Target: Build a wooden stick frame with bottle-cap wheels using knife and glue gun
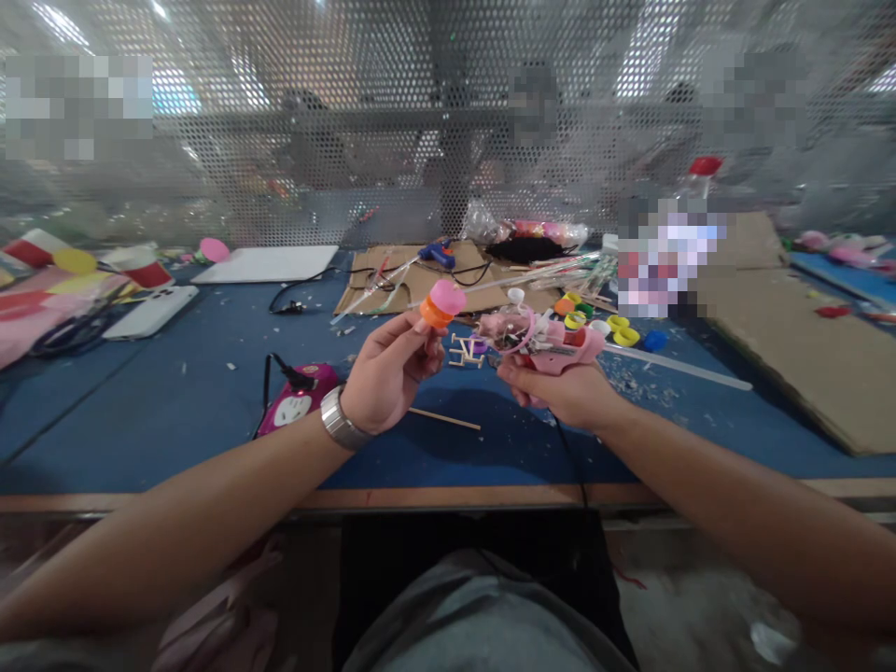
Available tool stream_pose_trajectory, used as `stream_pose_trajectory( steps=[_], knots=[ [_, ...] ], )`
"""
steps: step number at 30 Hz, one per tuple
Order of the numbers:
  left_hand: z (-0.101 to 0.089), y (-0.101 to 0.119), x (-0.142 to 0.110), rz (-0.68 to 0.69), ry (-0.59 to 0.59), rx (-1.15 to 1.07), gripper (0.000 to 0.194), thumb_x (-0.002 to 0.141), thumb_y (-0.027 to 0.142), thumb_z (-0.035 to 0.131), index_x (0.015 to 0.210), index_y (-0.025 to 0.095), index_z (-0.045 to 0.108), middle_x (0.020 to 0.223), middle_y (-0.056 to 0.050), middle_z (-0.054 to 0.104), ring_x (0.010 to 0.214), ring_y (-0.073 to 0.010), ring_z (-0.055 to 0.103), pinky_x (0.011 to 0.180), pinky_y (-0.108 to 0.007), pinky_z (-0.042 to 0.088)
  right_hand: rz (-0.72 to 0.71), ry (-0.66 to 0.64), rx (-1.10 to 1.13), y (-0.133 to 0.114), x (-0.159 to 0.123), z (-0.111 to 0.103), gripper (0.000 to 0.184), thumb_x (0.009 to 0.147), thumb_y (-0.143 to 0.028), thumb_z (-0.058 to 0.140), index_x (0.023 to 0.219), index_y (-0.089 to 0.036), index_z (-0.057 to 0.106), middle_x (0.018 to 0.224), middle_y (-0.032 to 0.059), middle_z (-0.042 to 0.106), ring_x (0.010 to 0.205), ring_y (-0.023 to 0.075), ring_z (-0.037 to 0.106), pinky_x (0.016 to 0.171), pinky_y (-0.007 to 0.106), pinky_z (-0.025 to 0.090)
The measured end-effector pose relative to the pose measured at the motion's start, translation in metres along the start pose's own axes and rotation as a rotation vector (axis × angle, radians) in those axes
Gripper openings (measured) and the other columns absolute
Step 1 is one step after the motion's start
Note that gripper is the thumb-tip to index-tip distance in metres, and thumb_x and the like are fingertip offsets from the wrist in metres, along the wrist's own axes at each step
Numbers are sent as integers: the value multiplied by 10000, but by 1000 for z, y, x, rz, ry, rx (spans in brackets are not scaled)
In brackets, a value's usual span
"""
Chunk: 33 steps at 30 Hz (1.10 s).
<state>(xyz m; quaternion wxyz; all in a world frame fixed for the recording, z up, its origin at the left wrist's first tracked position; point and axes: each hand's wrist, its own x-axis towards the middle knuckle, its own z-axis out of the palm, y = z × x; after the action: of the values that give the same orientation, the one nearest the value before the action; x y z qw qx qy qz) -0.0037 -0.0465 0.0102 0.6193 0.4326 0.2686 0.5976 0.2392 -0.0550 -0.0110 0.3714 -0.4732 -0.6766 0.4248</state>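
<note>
My left hand (392, 366), with a metal watch on its wrist, is closed on an orange bottle cap (437, 312) that has a pink rounded piece (448, 297) against it. Facing it, my right hand (553, 387) grips a pink hot glue gun (553, 343), its nozzle pointing left at the caps and a short gap away. A clear glue stick (679, 365) stretches to the right behind the gun. Between the hands, a small frame of wooden sticks (467, 351) lies on the blue table, by a purple cap (478, 343). One loose wooden stick (446, 419) rests nearer me.
Yellow bottle caps (625, 334) and a blue cap (655, 341) lie right of the glue gun. A blue glue gun (438, 252) sits on cardboard (392, 280) at the back. A magenta power socket (298, 399) stands by my left wrist. Perforated metal mesh (392, 168) rises behind.
</note>
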Motion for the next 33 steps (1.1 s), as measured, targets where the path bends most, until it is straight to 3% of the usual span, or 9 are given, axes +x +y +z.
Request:
stream_pose_trajectory(
  steps=[33],
  knots=[
    [-1, 0, 0, -4, -2, -20, 224, 797, 276, 978, 793, 157, 788, 733, -9, 664, 625, -90, 599, 547, -185, 490, -38, -11, -12, 4, 2, 2, 525, 926, -650, 813, 688, -250, 571, 591, -31, 599, 546, 148, 553, 548, 304, 428]
  ],
)
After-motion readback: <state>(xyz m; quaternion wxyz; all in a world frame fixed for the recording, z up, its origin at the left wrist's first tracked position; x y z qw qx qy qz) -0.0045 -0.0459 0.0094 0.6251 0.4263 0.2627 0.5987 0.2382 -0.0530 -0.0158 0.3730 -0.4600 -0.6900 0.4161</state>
